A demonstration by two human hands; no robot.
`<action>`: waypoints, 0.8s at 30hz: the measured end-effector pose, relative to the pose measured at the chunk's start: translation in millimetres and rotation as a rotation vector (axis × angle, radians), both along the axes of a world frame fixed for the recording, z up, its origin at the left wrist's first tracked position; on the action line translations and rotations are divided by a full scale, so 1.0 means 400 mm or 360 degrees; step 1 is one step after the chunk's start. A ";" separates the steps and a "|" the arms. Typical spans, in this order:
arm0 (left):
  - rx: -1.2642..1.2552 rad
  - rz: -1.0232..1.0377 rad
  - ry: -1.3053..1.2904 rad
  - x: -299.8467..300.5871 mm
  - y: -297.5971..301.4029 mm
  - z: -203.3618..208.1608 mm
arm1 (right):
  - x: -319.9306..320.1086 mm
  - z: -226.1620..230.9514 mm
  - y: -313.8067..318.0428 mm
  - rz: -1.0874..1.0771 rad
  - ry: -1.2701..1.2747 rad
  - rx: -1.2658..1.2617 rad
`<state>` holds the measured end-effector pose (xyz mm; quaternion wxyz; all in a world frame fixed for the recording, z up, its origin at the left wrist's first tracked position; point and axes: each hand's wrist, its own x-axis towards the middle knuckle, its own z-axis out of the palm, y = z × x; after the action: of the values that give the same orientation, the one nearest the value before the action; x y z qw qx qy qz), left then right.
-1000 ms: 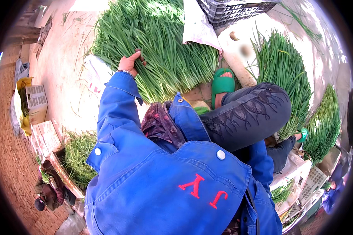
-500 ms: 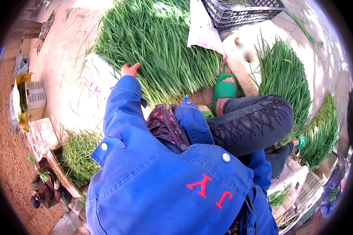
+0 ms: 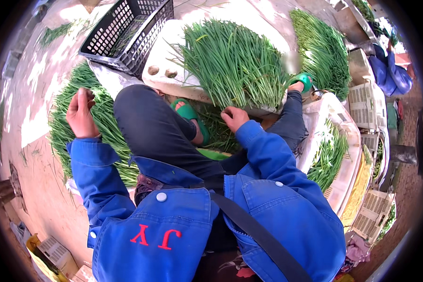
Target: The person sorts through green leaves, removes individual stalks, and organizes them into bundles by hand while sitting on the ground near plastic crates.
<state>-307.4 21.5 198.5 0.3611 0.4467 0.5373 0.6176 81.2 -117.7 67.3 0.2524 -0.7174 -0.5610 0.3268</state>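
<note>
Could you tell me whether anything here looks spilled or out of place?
A few loose green stalks lie scattered on the ground at upper left, apart from the piles. The black crate sits tilted against the white block. Otherwise nothing stands out.

The black crate (image 3: 127, 33) runs off the top edge. The right hand (image 3: 233, 117) has its fingertips buried in green stalks (image 3: 230, 66); its grip can't be made out.
</note>
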 end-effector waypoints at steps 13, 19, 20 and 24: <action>-0.1569 -0.0705 -0.0912 0.527 -0.191 -0.311 | -0.027 -0.075 0.132 -0.0239 0.0911 -0.0640; -0.1727 -0.1288 -0.1345 0.522 -0.157 -0.309 | -0.062 0.062 0.054 0.0152 0.1390 -0.0698; -0.1676 -0.1314 -0.1368 0.527 -0.154 -0.318 | -0.071 0.072 0.035 0.0264 0.1400 -0.0785; -0.1597 -0.1266 -0.1360 0.541 -0.156 -0.344 | -0.091 0.062 -0.004 0.0308 0.1375 -0.0910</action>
<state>-90.8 -40.9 61.1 0.8916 0.1117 0.3657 0.2426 44.8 -119.2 92.2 0.2235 -0.5023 -0.3579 0.7547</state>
